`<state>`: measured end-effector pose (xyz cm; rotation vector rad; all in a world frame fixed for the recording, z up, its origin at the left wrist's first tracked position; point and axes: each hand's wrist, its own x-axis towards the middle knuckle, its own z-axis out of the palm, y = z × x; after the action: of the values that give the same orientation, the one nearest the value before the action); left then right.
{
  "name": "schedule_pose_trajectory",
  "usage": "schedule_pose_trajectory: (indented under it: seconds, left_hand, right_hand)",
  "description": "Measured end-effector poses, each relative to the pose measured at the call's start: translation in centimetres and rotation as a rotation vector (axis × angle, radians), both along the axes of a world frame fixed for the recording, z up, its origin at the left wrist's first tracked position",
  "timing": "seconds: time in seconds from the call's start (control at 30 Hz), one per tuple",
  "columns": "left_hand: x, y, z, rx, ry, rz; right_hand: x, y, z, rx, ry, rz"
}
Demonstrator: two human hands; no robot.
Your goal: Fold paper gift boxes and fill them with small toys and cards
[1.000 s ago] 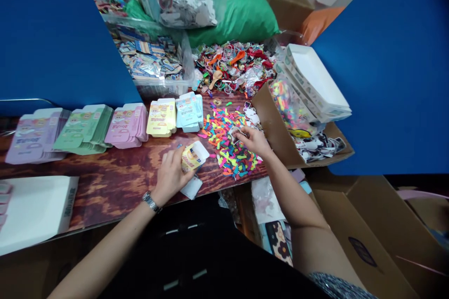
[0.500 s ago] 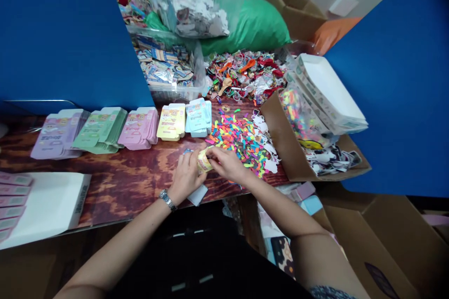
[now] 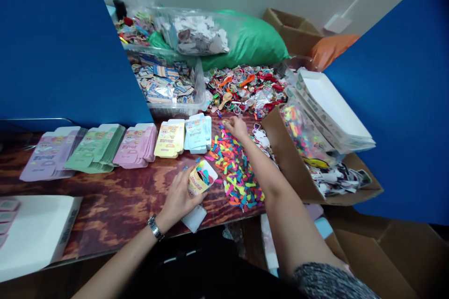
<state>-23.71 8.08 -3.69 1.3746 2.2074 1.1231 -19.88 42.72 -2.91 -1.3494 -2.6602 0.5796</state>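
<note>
My left hand (image 3: 180, 194) is wrapped round a small yellow box (image 3: 198, 178), tilted with its open end up and to the right; colourful pieces show inside. My right hand (image 3: 236, 127) reaches to the far edge of a spread of bright small pieces (image 3: 231, 161), its fingertips together at a small tan item (image 3: 225, 123). Whether the fingers grip that item is hard to see. Behind my left hand stand stacks of flat yellow boxes (image 3: 170, 138) and blue boxes (image 3: 198, 133).
Pink (image 3: 136, 145), green (image 3: 94, 148) and purple (image 3: 51, 154) box stacks line the left. A white tray (image 3: 38, 229) lies front left. Behind are a clear bin (image 3: 171, 107) and a trinket pile (image 3: 245, 86). A cardboard box (image 3: 294, 159) stands right.
My right hand has left the yellow box and reached forward to the far edge of the colourful pieces. The box is now tilted with its open end showing. The view has shifted.
</note>
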Motion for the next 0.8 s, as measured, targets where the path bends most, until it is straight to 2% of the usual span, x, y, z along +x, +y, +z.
schedule_pose_trajectory:
  seconds: [0.07, 0.17, 0.37, 0.53, 0.67, 0.8]
  left_hand:
    - [0.0, -0.1, -0.1, -0.016, -0.008, -0.001]
    - [-0.2, -0.1, -0.1, -0.03, -0.029, 0.01]
    - [-0.7, 0.2, 0.3, -0.023, -0.045, 0.008]
    - [-0.7, 0.2, 0.5, -0.021, -0.042, 0.006]
    - [-0.8, -0.2, 0.5, -0.009, -0.035, 0.025]
    - [-0.9, -0.4, 0.4, 0.018, -0.013, 0.063]
  right_hand:
    - [-1.7, 1.8, -1.0, -0.003, -0.048, -0.05]
    - [-3.1, 2.8, -1.7, -0.018, -0.095, -0.081]
    - [-4.4, 3.3, -2.1, -0.014, -0.043, -0.024]
    - [-6.7, 3.0, -2.7, -0.002, -0.043, -0.068]
    - [-6.2, 2.3, -1.3, -0.052, -0.007, -0.003]
    - [-2.5, 1.1, 2.7, -0.102, 0.075, 0.117]
